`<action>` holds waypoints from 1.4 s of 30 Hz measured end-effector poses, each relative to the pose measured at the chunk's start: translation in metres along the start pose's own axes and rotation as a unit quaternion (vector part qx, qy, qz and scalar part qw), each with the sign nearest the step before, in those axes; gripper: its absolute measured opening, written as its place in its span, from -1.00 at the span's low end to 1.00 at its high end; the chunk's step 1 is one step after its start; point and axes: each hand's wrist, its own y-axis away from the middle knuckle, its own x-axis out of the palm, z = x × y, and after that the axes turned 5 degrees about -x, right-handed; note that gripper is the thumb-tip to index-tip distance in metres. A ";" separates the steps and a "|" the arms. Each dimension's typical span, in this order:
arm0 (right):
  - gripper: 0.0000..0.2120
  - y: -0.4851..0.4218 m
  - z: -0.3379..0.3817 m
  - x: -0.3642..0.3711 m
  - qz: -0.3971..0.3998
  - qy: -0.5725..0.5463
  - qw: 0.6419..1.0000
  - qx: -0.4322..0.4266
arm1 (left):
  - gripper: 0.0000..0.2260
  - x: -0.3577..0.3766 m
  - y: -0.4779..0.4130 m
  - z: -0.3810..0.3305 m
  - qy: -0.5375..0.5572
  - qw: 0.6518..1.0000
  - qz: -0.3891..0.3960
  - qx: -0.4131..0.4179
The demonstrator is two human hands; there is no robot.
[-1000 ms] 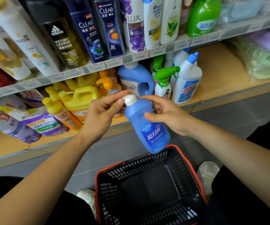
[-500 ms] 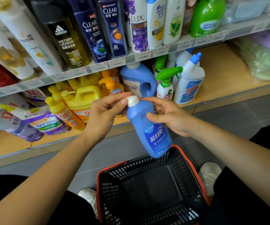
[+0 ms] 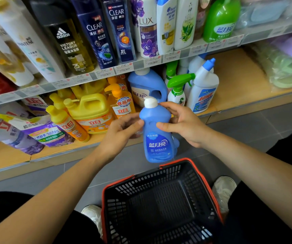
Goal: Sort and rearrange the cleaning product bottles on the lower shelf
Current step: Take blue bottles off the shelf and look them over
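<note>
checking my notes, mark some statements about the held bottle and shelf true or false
The blue plastic bottle with a white cap lies in the black plastic basket with a red rim. False: the right hand holds it up outside the basket.
The left hand touches that bottle. True.
The white spray bottle with a green trigger stands on the upper shelf. False: it stands on the lower wooden shelf.
The blue bottle's cap is on. True.

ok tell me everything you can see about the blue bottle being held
The blue bottle looks like glossy plastic, with a narrow neck, a white cap on top and white Chinese lettering on its front. It is nearly upright, in the air over the basket's far rim. The left hand holds its shoulder; the right hand grips its neck.
</note>
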 end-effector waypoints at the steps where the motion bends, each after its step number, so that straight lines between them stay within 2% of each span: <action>1: -0.46 -0.001 0.001 -0.001 -0.009 0.000 1.000 -0.003 | -0.66 0.001 0.001 0.003 -0.001 0.999 0.027 -0.018; 4: -0.45 -0.003 0.004 -0.003 -0.044 -0.021 0.999 0.003 | -0.51 0.006 0.002 0.015 -0.057 0.995 0.074 -0.037; 7: -0.55 -0.005 0.008 -0.006 -0.058 -0.084 0.995 0.007 | -0.43 0.010 0.001 0.023 -0.102 0.992 0.056 -0.045; 11: -0.59 -0.006 0.014 -0.011 -0.070 -0.126 0.989 0.007 | -0.46 0.009 0.001 0.024 -0.040 0.998 0.022 -0.032; 17: -0.63 -0.009 0.019 -0.025 -0.098 -0.095 0.990 0.028 | -0.59 0.002 0.000 0.007 0.027 0.997 -0.066 0.029; 20: -0.43 -0.011 0.016 -0.027 -0.129 -0.084 0.987 0.043 | -0.58 -0.001 0.002 0.002 -0.024 0.993 -0.100 0.063; 21: -0.32 -0.012 0.016 -0.027 -0.147 -0.048 0.987 0.044 | -0.60 -0.002 0.002 0.000 -0.049 0.989 -0.116 0.071; 23: -0.14 -0.011 0.017 -0.027 -0.172 0.106 0.979 -0.001 | -0.63 -0.004 0.003 -0.004 -0.098 0.981 -0.145 0.087; 24: -0.11 -0.009 0.018 -0.027 -0.160 0.205 0.964 -0.048 | -0.62 -0.005 0.003 -0.007 -0.122 0.975 -0.156 0.097; 26: -0.17 -0.005 0.019 -0.024 -0.083 0.363 0.916 -0.148 | -0.59 -0.006 0.005 -0.014 -0.174 0.961 -0.167 0.132; 28: -0.22 -0.001 0.018 -0.015 0.006 0.426 0.887 -0.177 | -0.55 -0.005 0.007 -0.020 -0.210 0.949 -0.166 0.167; 30: -0.21 0.000 0.015 -0.006 0.052 0.429 0.887 -0.160 | -0.54 -0.001 0.009 -0.024 -0.234 0.939 -0.153 0.199; 33: -0.27 0.001 0.014 -0.003 0.077 0.358 0.922 -0.126 | -0.53 0.008 0.012 -0.025 -0.251 0.932 -0.128 0.227; 36: -0.40 0.005 0.009 -0.002 0.099 0.302 0.941 -0.116 | -0.55 0.011 0.012 -0.022 -0.237 0.947 -0.110 0.186; 39: -0.43 0.008 0.002 0.002 0.090 0.287 0.947 -0.111 | -0.74 0.006 0.007 -0.021 -0.173 0.973 -0.079 0.134; 42: -0.44 0.008 0.002 0.003 0.085 0.296 0.945 -0.113 | -0.86 0.005 0.005 -0.022 -0.133 0.981 -0.059 0.129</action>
